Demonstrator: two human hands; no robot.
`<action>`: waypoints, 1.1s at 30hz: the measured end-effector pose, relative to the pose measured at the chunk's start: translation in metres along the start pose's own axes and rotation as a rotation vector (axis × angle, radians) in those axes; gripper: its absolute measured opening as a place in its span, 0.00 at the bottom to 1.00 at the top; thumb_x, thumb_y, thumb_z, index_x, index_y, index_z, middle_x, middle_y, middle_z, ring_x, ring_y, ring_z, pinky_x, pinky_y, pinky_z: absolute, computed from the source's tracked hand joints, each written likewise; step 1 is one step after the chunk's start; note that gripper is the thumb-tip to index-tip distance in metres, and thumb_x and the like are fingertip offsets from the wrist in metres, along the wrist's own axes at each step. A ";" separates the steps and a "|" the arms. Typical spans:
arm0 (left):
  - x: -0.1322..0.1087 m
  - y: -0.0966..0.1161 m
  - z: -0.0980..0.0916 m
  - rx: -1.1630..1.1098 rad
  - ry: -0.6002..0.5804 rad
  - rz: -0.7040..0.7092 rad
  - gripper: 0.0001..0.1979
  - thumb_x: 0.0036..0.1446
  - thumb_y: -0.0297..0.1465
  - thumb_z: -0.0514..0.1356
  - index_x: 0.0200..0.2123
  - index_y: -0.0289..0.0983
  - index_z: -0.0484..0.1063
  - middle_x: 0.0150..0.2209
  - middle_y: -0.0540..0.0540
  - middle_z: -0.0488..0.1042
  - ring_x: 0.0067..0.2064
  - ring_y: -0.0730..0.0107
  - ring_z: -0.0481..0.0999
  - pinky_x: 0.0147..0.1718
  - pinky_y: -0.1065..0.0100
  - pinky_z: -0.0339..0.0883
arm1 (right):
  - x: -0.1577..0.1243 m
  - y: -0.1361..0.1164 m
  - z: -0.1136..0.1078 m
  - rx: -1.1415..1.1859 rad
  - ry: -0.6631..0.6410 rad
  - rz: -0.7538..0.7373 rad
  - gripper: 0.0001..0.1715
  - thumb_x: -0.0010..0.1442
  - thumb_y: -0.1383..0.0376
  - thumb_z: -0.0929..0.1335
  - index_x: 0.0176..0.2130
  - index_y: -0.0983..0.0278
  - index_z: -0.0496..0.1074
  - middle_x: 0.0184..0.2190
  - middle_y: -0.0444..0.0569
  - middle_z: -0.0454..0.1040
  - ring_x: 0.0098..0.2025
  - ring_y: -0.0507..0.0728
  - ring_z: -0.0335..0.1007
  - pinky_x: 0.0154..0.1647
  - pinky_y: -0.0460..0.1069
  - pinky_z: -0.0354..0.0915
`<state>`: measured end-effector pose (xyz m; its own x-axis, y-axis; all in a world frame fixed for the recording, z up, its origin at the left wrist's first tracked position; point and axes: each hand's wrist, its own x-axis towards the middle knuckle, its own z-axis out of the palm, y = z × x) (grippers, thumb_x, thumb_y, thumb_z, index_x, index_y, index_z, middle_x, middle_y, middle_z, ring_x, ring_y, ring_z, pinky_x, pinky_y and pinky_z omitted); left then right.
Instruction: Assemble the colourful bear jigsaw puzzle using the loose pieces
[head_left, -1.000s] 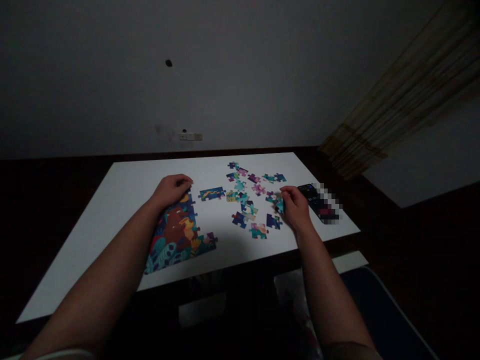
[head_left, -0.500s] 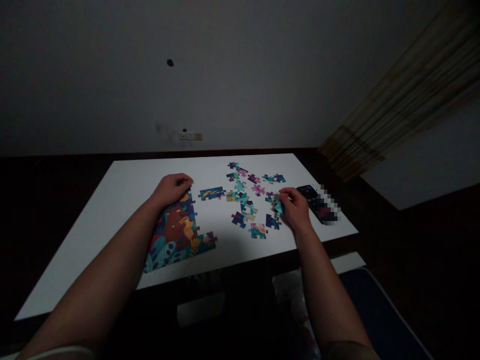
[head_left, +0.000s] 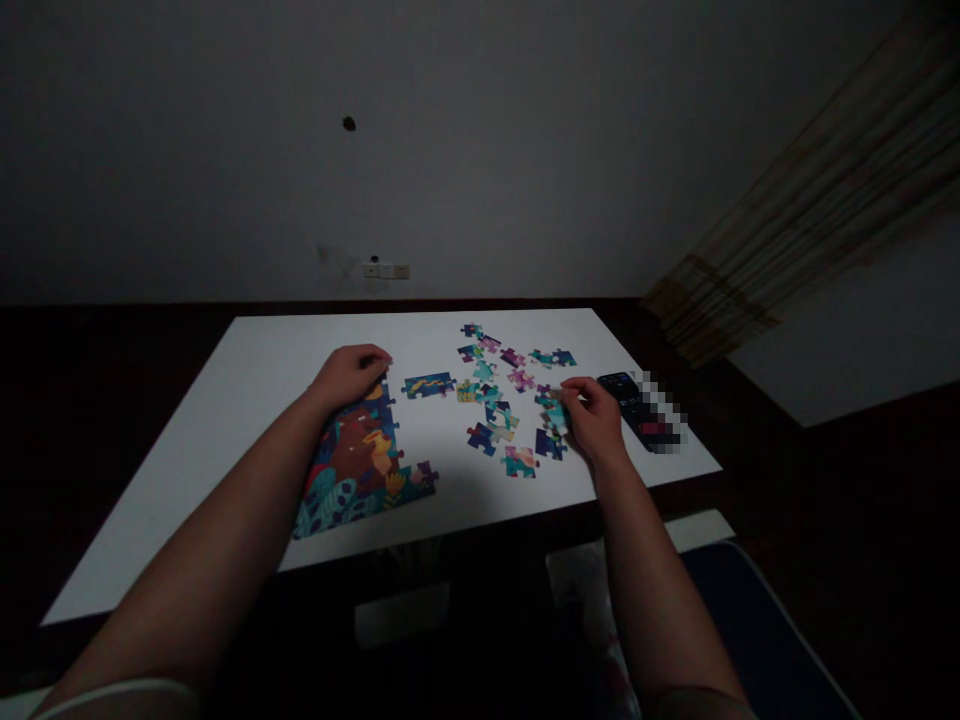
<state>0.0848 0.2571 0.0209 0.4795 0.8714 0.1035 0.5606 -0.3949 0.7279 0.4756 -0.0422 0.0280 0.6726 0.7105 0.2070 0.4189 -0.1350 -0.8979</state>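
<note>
Right fingers [head_left: 579,385] pinch a knobbed teal jigsaw piece [head_left: 555,412]; left fingers [head_left: 367,353] curl over the flat puzzle [head_left: 358,455], grip unclear.

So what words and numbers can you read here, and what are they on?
None can be read clearly.
Phone: small pale marks on the screen, too tiny and blurred; blocky squares hide part.
Joined puzzle and loose pieces: pictures, no readable words.
</note>
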 end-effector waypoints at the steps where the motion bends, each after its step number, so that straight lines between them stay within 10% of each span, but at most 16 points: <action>1: 0.000 0.000 0.000 0.003 -0.002 -0.001 0.21 0.60 0.50 0.70 0.46 0.44 0.95 0.44 0.39 0.95 0.48 0.42 0.93 0.55 0.50 0.85 | 0.000 0.000 0.000 -0.002 0.002 0.001 0.15 0.65 0.46 0.79 0.43 0.52 0.86 0.38 0.50 0.86 0.38 0.66 0.78 0.40 0.59 0.73; 33: 0.001 -0.003 0.001 -0.013 0.004 0.003 0.22 0.58 0.52 0.71 0.44 0.44 0.95 0.44 0.39 0.95 0.47 0.43 0.92 0.50 0.51 0.85 | 0.000 -0.004 0.001 -0.004 -0.013 0.032 0.21 0.63 0.41 0.80 0.44 0.53 0.84 0.36 0.49 0.83 0.38 0.66 0.75 0.42 0.60 0.72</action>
<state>0.0844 0.2585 0.0178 0.4786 0.8713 0.1087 0.5502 -0.3941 0.7362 0.4732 -0.0411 0.0314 0.6776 0.7148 0.1733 0.4001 -0.1604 -0.9023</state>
